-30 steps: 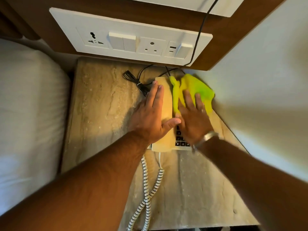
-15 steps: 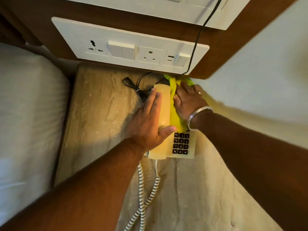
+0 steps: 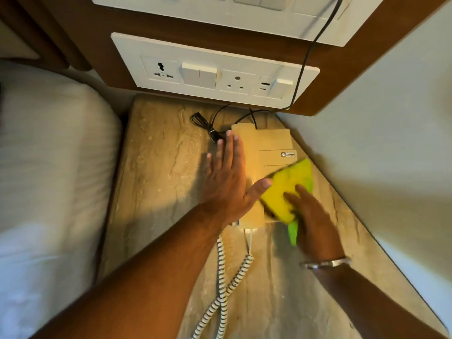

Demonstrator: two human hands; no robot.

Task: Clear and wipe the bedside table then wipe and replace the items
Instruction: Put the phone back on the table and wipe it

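Observation:
A beige telephone (image 3: 269, 148) sits at the back right of the marble bedside table (image 3: 159, 167), against the wall. My left hand (image 3: 227, 182) lies flat on the handset along the phone's left side, fingers straight, thumb on the base. My right hand (image 3: 315, 223) presses a yellow-green cloth (image 3: 286, 189) onto the near part of the phone, covering the keypad. The phone's far half with its brand label is bare.
A coiled handset cord (image 3: 222, 277) trails toward the table's front. A bundled black cable (image 3: 208, 128) lies behind the phone, and another runs up past the white socket panel (image 3: 212, 74). White bedding (image 3: 49, 167) borders the table's left; a pale wall (image 3: 379, 155) its right.
My right hand has dragged the cloth from the phone's far end back toward me, over the keypad. The left hand has stayed on the handset. The view has tilted up slightly.

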